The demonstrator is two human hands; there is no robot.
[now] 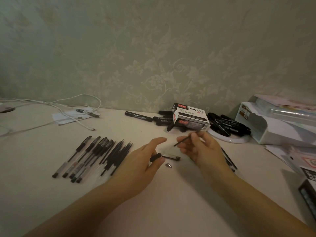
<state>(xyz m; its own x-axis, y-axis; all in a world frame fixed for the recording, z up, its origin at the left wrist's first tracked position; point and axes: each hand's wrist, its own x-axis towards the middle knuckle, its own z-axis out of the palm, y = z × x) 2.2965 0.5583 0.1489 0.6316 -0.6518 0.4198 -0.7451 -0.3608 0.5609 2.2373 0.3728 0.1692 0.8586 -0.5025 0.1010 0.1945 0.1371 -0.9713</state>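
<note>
Thin black pen refill (179, 142) sits pinched in the right hand (203, 149), short black cap (155, 157) in the left hand (142, 161). Next, likely: aim it into the clear plastic barrel (171, 157).

Black is seen on the refill (185, 138), black-and-clear on the barrel (171, 157), white on the table (42, 151), green floral on the wallpaper (153, 48).

Looking forward and down from head height, facing the patterned wall (153, 48) behind the desk (171, 194); sitting near, with the left grip (145, 161) and right grip (201, 149) lying at mid-frame under the wide angle.
</note>
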